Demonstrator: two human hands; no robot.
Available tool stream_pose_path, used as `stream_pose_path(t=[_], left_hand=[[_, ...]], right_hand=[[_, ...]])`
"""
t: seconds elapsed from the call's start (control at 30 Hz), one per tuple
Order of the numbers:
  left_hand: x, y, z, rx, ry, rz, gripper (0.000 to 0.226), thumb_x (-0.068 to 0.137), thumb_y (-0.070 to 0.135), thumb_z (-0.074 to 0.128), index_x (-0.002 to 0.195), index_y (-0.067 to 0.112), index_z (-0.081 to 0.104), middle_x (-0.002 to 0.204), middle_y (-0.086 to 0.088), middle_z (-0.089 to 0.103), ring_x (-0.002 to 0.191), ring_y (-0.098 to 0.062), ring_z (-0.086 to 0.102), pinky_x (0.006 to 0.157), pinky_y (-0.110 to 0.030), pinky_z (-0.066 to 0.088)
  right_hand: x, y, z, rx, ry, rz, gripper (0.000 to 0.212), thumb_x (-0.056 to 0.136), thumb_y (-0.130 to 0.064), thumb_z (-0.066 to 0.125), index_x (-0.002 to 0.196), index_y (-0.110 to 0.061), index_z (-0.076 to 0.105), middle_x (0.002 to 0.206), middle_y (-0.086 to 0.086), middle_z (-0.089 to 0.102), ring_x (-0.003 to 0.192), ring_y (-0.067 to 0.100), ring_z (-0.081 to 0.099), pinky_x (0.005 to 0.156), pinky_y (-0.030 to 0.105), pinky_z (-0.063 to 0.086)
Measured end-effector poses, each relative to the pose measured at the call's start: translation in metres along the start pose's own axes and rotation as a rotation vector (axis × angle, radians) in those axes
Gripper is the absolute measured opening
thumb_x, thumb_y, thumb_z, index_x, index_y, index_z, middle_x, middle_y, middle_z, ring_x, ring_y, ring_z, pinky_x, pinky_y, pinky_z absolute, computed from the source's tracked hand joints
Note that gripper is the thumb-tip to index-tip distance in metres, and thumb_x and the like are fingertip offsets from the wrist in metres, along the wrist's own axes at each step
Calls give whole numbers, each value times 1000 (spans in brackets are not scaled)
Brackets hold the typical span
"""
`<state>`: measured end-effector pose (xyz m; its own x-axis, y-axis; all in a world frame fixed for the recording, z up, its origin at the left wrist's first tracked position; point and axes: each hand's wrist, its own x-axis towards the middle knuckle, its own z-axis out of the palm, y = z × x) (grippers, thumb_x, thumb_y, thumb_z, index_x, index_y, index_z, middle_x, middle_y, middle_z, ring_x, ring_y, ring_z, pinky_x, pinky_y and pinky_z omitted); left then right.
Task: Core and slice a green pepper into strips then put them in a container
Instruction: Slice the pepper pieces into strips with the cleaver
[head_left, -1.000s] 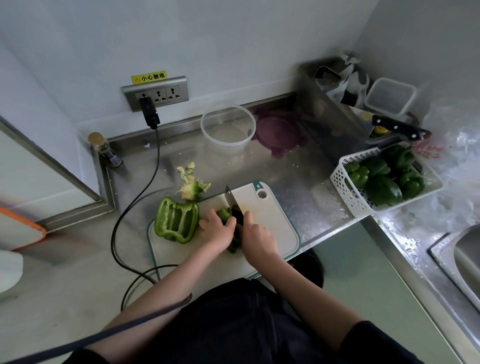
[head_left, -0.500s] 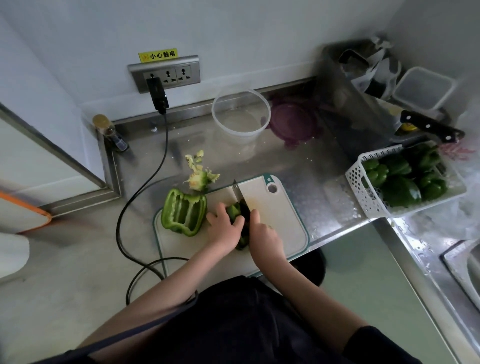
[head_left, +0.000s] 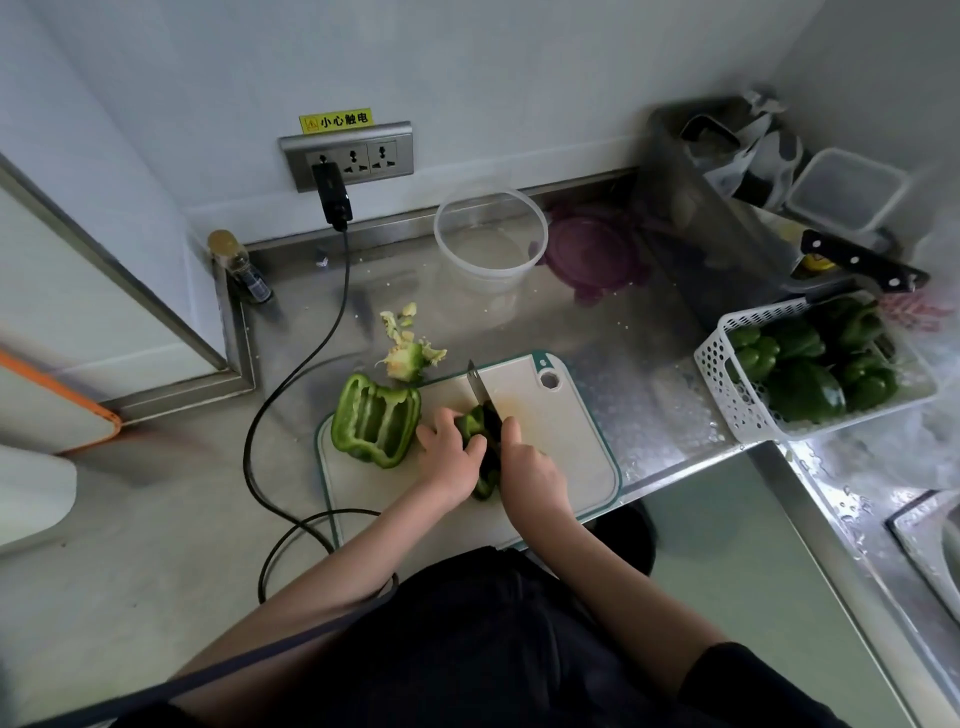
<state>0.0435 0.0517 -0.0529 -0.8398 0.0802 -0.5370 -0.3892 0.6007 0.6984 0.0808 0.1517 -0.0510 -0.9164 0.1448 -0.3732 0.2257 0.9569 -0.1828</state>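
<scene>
The green pepper (head_left: 477, 447) is seen, in the head view, as a halved piece pinned on the cutting board (head_left: 566, 452) under the left hand (head_left: 450, 457), whose fingers are curled over it. The knife (head_left: 480, 397) is gripped by its handle in the right hand (head_left: 530, 467), the blade set into the piece just beside the left fingertips. The other half (head_left: 375, 420) lies open at the board's left edge, and the removed core (head_left: 408, 358) rests on the counter behind it. The empty clear container (head_left: 491, 234) stands well apart, near the wall. A cut finger is judged the main risk, since the blade runs so close to the holding fingers; the curved, glossy skin could also let the piece roll or slip under the blade.
</scene>
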Motion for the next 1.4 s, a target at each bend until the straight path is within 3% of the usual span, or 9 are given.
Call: stream_pose_path(t=[0.17,0.53,0.67,0.8,0.93,1.13,1.27,1.4], left_hand=[[1,0,0,16,-2,-10,34,96,23,44,126,10,33,132,-15,26,102,-33,48,88,-33,40],[8,0,-5,-32,-7,-39,34,97,26,39,127,10,34,133,-15,31,82,-19,47,78,-33,44],[9,6,-6,1,-31,-68,39,97,28,40,130,9,31,134,-15,30,98,-27,49,88,-38,46],[5,0,-5,18,-31,-20,38,98,25,40,131,9,30,138,-13,27,93,-20,44,80,-30,37],[14,8,-6,6,-11,-97,41,97,28,40,132,8,31,134,-15,32,102,-30,51,84,-37,45],[14,-9,-10,0,-5,-43,33,98,21,40,128,7,36,127,-16,43,93,-22,50,73,-29,40],[22,-6,-13,-36,-69,-55,37,98,27,39,131,10,35,126,-17,45,89,-21,52,64,-26,41],[24,-1,-8,6,-43,-55,43,96,33,45,131,9,35,130,-16,42,100,-25,50,80,-34,44]], right_hand=[[-1,-1,0,-1,12,-9,42,90,6,41,127,-9,28,95,11,66,85,31,67,65,35,52],[-1,7,2,109,-8,65,39,96,-1,40,131,-11,26,95,13,64,84,31,64,56,34,42],[-1,6,-1,48,-21,51,44,94,3,42,132,-11,25,97,12,64,87,31,64,59,33,44],[5,-2,-2,35,-17,36,47,92,5,40,134,-11,25,100,12,64,90,33,64,65,36,47],[3,3,-3,10,-44,48,50,92,5,41,136,-10,22,99,12,64,88,31,65,61,33,46],[10,2,-5,-92,-41,-28,42,95,1,42,132,-9,26,97,10,65,88,31,66,61,34,45],[11,19,-10,-6,-15,29,29,100,-8,36,128,-12,29,95,11,65,84,33,65,60,38,48],[22,37,-38,369,113,243,7,101,-17,28,106,-16,33,87,11,60,68,30,58,54,45,53]])
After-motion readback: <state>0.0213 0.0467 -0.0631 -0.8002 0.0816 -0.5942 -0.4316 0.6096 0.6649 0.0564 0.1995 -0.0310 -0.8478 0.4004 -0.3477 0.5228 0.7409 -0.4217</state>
